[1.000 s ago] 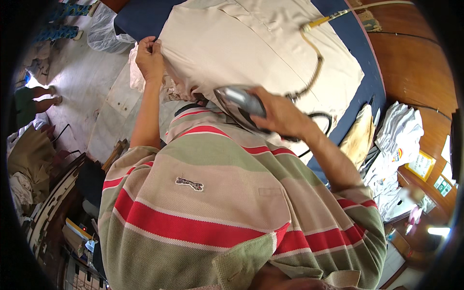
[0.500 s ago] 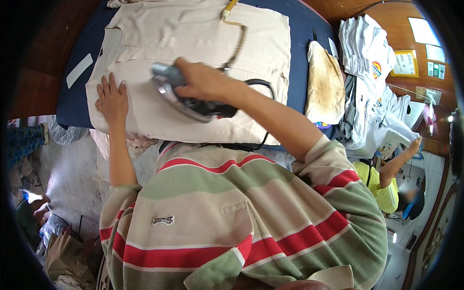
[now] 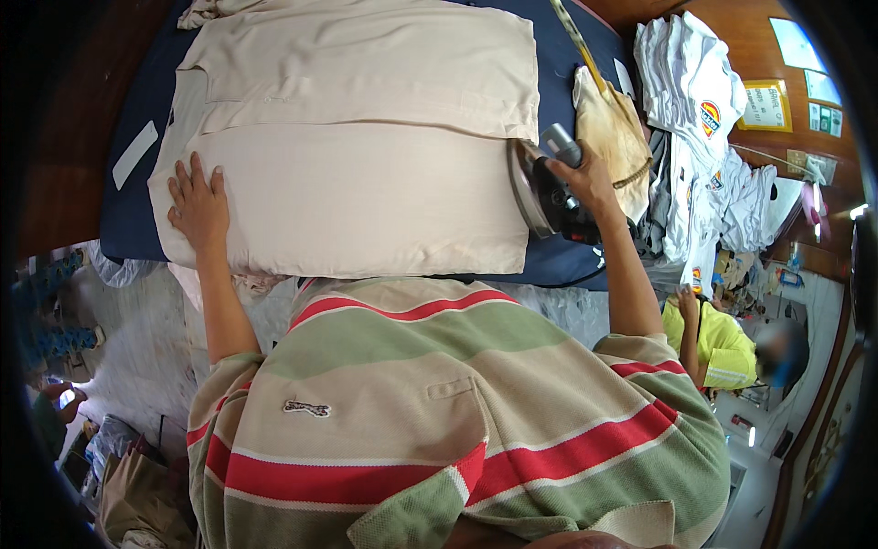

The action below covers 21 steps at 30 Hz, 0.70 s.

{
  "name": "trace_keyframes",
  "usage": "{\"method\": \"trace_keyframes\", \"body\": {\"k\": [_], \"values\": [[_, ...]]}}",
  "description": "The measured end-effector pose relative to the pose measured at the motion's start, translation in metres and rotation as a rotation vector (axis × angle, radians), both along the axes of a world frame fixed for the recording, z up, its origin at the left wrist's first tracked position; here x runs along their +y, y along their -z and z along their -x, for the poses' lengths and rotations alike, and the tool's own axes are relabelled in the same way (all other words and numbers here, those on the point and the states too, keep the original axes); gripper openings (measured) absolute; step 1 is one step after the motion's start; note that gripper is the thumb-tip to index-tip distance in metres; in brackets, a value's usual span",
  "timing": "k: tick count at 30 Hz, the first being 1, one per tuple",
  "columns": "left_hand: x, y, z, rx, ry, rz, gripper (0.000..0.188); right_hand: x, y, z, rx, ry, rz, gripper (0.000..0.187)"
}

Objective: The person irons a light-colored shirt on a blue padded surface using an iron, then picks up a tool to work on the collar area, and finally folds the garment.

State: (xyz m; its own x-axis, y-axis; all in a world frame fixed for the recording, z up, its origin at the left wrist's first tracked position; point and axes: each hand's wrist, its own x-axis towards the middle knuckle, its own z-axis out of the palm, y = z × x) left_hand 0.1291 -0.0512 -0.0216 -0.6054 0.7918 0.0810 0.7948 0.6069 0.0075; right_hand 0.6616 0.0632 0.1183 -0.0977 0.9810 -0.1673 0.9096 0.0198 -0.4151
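Note:
A cream garment (image 3: 366, 197) lies spread over a dark blue padded ironing surface (image 3: 128, 206), with a folded-looking edge running across its middle. My left hand (image 3: 201, 203) rests flat on the garment's near left part, fingers spread. My right hand (image 3: 590, 178) grips the handle of a steam iron (image 3: 541, 197), grey and black with a metal soleplate. The iron is tilted at the garment's right edge, partly over the blue surface. Just beyond it lies a scorched cream cloth pad (image 3: 608, 128), partly crossed by the iron's hose (image 3: 576, 41).
White folded shirts (image 3: 681, 87) are stacked at the right, more hanging below them. A white paper strip (image 3: 135, 156) lies on the left of the blue surface. A person in a yellow top (image 3: 722, 348) is at the far right. Bags (image 3: 137, 494) sit on the floor at lower left.
My right hand has carried the iron right, from the garment's middle to its right edge; the hose swung right with it. My left hand stays flat on the cloth. The person's raised arm has lowered.

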Motion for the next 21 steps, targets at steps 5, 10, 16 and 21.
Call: {"method": "trace_keyframes", "body": {"k": [5, 10, 16, 21], "values": [[0.008, 0.000, -0.004, 0.026, -0.029, -0.055, 0.051, -0.010, -0.018, 0.025, -0.091, -0.043, 0.040, 0.068], [0.064, -0.004, -0.024, -0.091, 0.402, -0.350, 0.046, 0.039, -0.027, 0.004, -0.043, -0.089, -0.062, 0.068], [0.122, -0.014, -0.019, 0.034, 0.569, -0.005, 0.046, 0.094, -0.026, 0.051, -0.217, -0.329, 0.024, 0.060], [0.131, -0.004, 0.000, 0.053, 0.539, 0.078, 0.047, 0.154, -0.002, 0.064, -0.200, -0.424, -0.129, 0.058]]}}
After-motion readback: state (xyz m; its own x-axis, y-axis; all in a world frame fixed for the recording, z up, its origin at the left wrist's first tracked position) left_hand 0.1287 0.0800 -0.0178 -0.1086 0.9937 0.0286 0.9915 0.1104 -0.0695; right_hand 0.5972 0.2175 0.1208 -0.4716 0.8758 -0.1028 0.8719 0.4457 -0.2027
